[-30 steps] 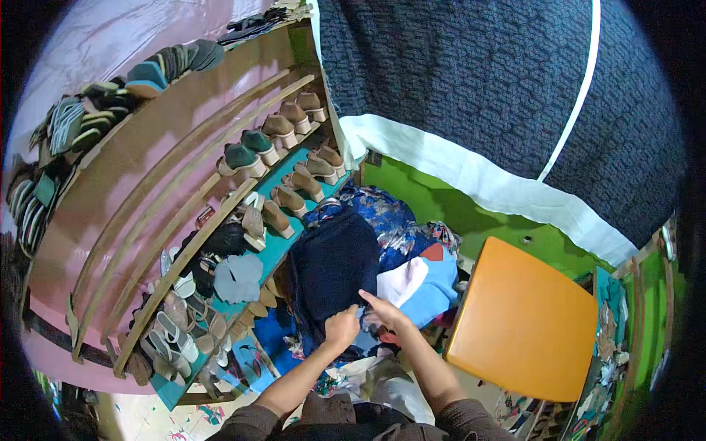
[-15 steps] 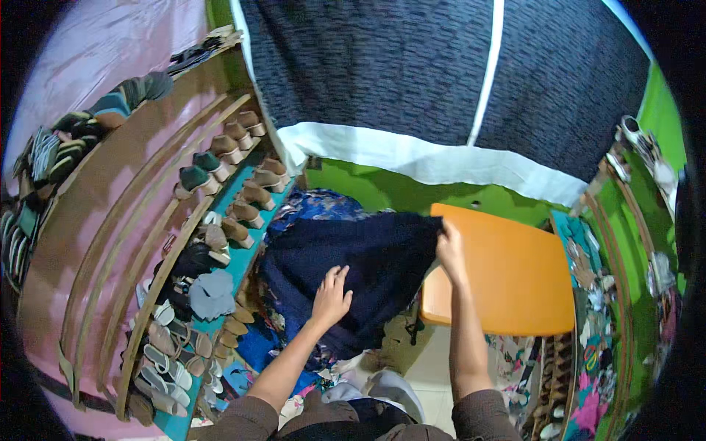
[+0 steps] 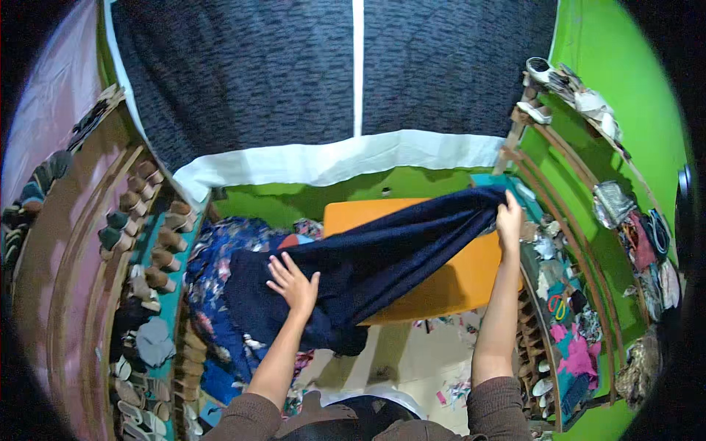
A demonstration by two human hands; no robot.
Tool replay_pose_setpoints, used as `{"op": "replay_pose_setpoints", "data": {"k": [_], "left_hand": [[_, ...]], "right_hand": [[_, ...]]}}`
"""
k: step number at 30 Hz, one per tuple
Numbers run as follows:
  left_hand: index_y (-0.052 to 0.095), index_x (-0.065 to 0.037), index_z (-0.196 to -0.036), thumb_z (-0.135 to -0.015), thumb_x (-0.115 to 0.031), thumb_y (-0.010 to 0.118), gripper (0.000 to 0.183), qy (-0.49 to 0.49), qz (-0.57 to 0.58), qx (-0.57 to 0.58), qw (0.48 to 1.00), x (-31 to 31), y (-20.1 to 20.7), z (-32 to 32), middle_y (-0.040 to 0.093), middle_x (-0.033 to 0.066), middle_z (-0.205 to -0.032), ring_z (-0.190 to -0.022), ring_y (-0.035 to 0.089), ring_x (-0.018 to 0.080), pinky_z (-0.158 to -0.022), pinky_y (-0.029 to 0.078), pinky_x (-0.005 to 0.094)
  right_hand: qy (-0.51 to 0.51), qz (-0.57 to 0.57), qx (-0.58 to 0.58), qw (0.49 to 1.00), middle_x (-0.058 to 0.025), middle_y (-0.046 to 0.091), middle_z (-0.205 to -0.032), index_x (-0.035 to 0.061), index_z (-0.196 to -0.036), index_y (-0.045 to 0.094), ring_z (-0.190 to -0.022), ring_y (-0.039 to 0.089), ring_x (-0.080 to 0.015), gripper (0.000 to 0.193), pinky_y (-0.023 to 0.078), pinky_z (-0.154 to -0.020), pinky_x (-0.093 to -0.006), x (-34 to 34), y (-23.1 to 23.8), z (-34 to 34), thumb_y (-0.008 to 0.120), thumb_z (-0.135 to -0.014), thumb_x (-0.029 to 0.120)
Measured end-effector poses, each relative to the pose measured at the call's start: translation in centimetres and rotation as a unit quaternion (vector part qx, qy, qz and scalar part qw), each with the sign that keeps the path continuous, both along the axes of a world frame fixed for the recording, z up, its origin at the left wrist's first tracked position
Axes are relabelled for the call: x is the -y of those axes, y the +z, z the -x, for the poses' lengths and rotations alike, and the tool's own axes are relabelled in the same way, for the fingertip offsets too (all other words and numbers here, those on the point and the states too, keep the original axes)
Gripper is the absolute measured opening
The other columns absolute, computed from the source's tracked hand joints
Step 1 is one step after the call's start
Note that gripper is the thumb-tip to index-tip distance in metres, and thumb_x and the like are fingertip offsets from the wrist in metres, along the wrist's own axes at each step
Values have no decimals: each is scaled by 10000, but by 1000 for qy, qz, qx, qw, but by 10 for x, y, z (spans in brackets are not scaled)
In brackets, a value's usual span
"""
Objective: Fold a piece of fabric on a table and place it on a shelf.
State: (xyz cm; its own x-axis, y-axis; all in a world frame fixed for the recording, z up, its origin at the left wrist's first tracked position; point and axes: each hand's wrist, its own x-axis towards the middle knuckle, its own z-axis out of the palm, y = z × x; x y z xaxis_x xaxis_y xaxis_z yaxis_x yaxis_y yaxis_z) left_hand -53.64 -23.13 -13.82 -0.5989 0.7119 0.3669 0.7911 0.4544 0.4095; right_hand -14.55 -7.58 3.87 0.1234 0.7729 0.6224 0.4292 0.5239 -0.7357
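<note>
Right hand pinched on one end of navy cloth, stretched rightward from blue floral fabric. Left hand flat, fingers splayed over cloth, gripping nothing.

The 1 view comes from the left of 2 fisheye cameras on the person's head, facing forward and down, upright and unmirrored. It looks from close above, so the sleeves enter at the lower edge and the left hand, right hand and dark cloth lie around the middle. Farther off, the curtain spans the top, while the shoe rack at left and the shelf at right bend toward the dark rim.
</note>
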Motion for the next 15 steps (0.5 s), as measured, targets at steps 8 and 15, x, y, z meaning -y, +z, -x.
{"op": "replay_pose_setpoints", "data": {"k": [8, 15], "left_hand": [[162, -13, -1385, -709, -416, 684, 945, 4, 102, 82, 991, -20, -47, -62, 74, 243, -1442, -1331, 106, 396, -1005, 125, 625], [254, -221, -1395, -740, -620, 520, 812, -296, 224, -3, 929, 3, -66, -131, 110, 170, -1466, -1327, 150, 394, -1001, 115, 639]], "right_hand": [[-71, 257, 196, 944, -226, 601, -1020, 11, -1096, 565, -978, 571, -353, 313, 432, -860, -360, -34, -144, -61, 470, -799, 45], [-175, 392, 337, 838, -259, 496, -1164, 38, -1149, 516, -1073, 484, -390, 379, 427, -845, -455, -24, -220, -44, 543, -791, 159]]}}
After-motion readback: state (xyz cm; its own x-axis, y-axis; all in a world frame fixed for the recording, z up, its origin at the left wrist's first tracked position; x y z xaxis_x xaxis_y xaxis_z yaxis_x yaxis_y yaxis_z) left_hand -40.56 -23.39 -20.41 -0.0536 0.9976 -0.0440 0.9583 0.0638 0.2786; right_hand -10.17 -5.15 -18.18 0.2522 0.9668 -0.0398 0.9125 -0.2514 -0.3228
